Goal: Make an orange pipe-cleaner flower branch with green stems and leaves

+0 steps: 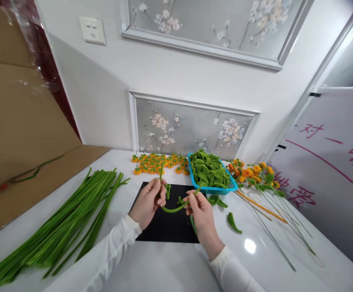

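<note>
A green fuzzy pipe cleaner (174, 209) bows down between my two hands above a black mat (164, 227). My left hand (150, 200) pinches one end, which sticks up past the fingertips. Near the other end, my right hand (199, 207) is closed on the same stem, its tip showing above the thumb. Short green twisted pieces (168, 190) lie on the mat behind the hands. Just beyond my right hand stands a blue basket (215, 190) heaped with green fuzzy leaves (208, 168). A loose leaf (233, 223) rests on the table to its right.
A large bundle of green pipe cleaners (69, 219) covers the table's left side. Small orange pieces with green tops (155, 163) sit in rows at the back. Orange flowers on thin stems (252, 173) and an orange stick (261, 207) lie right. Cardboard (18, 134) stands at left.
</note>
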Tool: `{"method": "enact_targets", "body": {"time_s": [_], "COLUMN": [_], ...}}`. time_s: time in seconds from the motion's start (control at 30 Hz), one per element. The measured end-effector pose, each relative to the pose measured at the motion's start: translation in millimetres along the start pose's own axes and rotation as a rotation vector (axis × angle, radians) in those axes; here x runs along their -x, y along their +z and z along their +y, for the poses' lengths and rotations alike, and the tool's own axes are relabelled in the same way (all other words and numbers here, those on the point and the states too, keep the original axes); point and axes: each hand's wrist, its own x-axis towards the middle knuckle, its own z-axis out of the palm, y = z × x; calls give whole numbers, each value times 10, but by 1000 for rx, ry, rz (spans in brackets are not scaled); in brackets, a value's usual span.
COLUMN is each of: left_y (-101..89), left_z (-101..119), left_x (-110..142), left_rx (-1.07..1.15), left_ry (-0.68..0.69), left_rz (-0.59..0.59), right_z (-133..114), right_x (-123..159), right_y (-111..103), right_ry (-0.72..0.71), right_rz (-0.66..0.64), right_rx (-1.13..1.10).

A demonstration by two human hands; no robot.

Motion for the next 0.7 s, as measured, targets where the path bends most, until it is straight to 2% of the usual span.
{"method": "enact_targets", "body": {"time_s": [0.13, 0.33, 0.53, 0.7], "left_y": [-40, -100, -97, -59], "left_z": [-197, -263, -331, -392], "left_x": [-1, 51, 151, 193], "left_rx": [-105, -195, -298, -295], "left_ry": [-12, -27, -39, 4], "left_rz": [-20, 2, 1, 36], "right_z": [-96, -55, 6, -33], "right_x": [-139, -111, 36, 56], "right_y": [113, 347, 332, 313], "right_ry": [-77, -81, -37, -11], "right_rz": [-104, -144, -217, -202], "right_rx": [120, 149, 114, 81]}}
